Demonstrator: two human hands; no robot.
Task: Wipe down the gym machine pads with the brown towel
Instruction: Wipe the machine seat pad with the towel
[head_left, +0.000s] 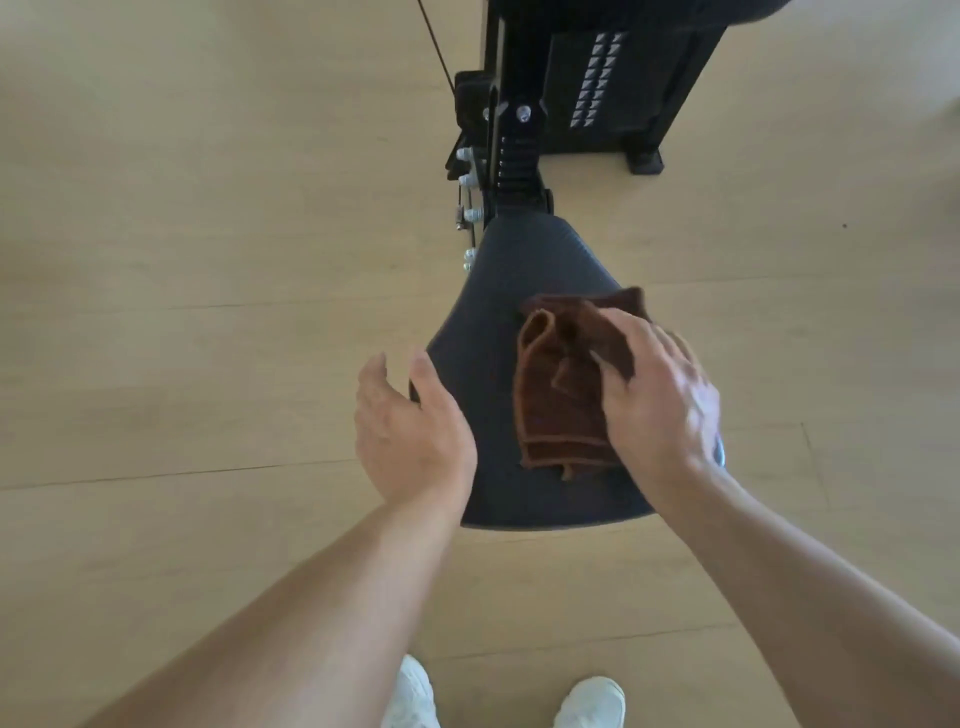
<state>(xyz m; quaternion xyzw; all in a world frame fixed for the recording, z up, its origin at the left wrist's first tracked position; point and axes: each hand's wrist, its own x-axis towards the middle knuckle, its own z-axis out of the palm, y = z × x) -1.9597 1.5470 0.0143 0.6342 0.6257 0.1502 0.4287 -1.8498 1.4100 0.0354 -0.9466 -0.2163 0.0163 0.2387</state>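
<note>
Standing over the machine (597, 88), the person looks down on its black frame, bolted hardware and a weight stack beyond, all fixed to a pale wood floor (208, 208). Nearest is the seat pad (519, 270), a dark, ribbed wedge, widest at the near edge; it looks firm and cushioned, likely to give a little under pressure and not to shift.

The towel (561, 395) lies crumpled on the right half of the pad, folded over itself with stitched hems showing. It looks light, soft and limp (so it will probably bunch unless pressed flat), and is best held from above with a broad palm.

The right hand (660, 395) rests on the towel's right side, fingers spread and slightly bent over the cloth, pressing more than pinching. The left hand (410, 426) is at the pad's left edge, fingers relaxed and nearly straight, holding nothing; whether it touches the edge I cannot tell.
</note>
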